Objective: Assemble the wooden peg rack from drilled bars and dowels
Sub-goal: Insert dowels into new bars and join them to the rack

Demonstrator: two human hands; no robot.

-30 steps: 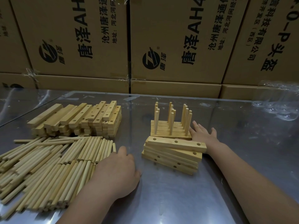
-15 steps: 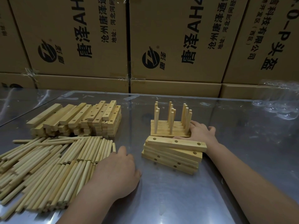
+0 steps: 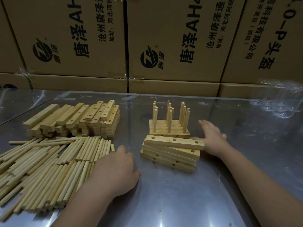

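Observation:
A group of assembled peg racks (image 3: 168, 128), bars with upright dowels, stands at the table's middle. Just in front lies a small stack of drilled bars (image 3: 172, 149), its top bar askew. My right hand (image 3: 211, 138) lies flat on the table to the right of both, fingers spread, thumb near the racks' front corner. A wide pile of loose dowels (image 3: 45, 164) covers the left front. My left hand (image 3: 114, 169) rests palm down on that pile's right edge; what its fingers hold is hidden. A big stack of drilled bars (image 3: 77, 120) sits behind the dowels.
Cardboard boxes (image 3: 172, 46) form a wall along the table's far edge. Crumpled clear plastic (image 3: 282, 102) lies at the far right. The shiny metal table (image 3: 164, 202) reflects light in front of me.
My right hand has drawn slightly back to the right from the racks and flattened on the table. The left hand has stayed on the dowels.

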